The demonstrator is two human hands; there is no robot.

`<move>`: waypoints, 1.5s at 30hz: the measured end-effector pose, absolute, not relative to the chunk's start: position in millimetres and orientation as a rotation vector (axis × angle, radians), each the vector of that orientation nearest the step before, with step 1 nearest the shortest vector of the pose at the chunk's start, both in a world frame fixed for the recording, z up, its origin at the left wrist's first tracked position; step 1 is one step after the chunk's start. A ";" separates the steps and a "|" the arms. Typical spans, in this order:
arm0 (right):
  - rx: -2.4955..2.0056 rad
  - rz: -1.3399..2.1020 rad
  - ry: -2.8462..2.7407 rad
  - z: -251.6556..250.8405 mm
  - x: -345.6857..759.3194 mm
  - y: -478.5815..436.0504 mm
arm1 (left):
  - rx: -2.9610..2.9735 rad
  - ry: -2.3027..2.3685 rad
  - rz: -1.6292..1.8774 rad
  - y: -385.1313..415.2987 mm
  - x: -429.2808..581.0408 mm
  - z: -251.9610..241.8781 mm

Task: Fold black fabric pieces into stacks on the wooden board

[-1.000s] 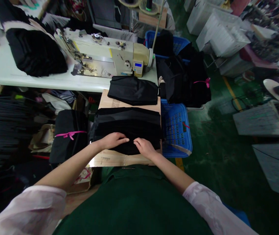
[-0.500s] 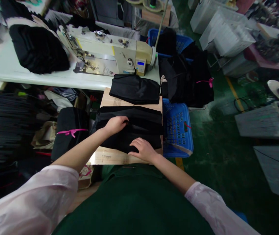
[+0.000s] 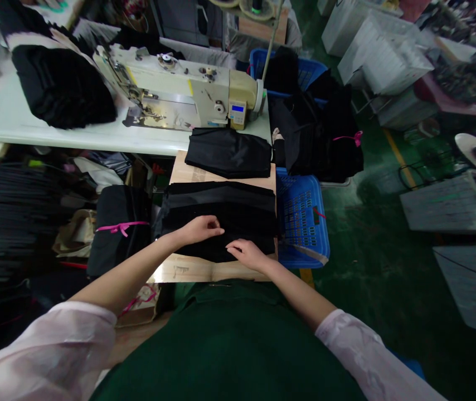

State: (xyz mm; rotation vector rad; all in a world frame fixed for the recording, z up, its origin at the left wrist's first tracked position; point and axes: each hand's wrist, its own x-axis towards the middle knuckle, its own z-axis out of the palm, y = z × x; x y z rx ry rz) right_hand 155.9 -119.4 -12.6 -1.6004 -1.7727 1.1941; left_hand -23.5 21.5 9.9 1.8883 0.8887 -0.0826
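The left hand (image 3: pixel 200 230) and right hand (image 3: pixel 247 254) lie relaxed, fingers loosely curled and not gripping, on folded black cloth (image 3: pixel 221 207) atop a wooden board (image 3: pixel 192 269), near a blue plastic basket (image 3: pixel 305 223).

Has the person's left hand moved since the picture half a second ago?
Yes: the left hand has shifted toward the near edge of the wooden board.

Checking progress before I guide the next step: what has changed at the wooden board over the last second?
The left hand reached up across the folded black cloth, then drew back toward the person, ending slightly farther up than it began. The right hand shifted only slightly, staying on the cloth's near part. Neither clearly grips anything. The cream sewing machine and blue plastic crate stayed as they were.
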 end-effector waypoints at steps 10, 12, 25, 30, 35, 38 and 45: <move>-1.592 1.195 -1.689 -13.0 152.5 -118.9 | 1.833 0.409 -0.079 16.1 -41.1 -7.2; -1.565 1.153 -1.737 -12.5 153.7 -119.5 | 1.834 0.391 -0.094 17.3 -39.3 -7.8; -1.524 0.926 -2.241 -6.2 156.2 -134.5 | 1.811 0.615 -0.160 19.7 -39.8 -4.3; -1.523 0.868 -2.234 -9.3 153.7 -135.0 | 1.823 0.640 -0.150 18.2 -40.1 -7.1; -1.586 1.048 -1.826 -15.7 154.8 -129.9 | 1.812 0.672 -0.157 15.4 -41.0 -6.3; -1.618 1.075 -1.706 -11.0 156.0 -125.1 | 1.813 0.672 -0.235 14.8 -42.3 1.0; -1.666 0.865 -1.713 6.6 154.1 -119.1 | 2.004 0.587 -0.188 23.0 -40.7 19.4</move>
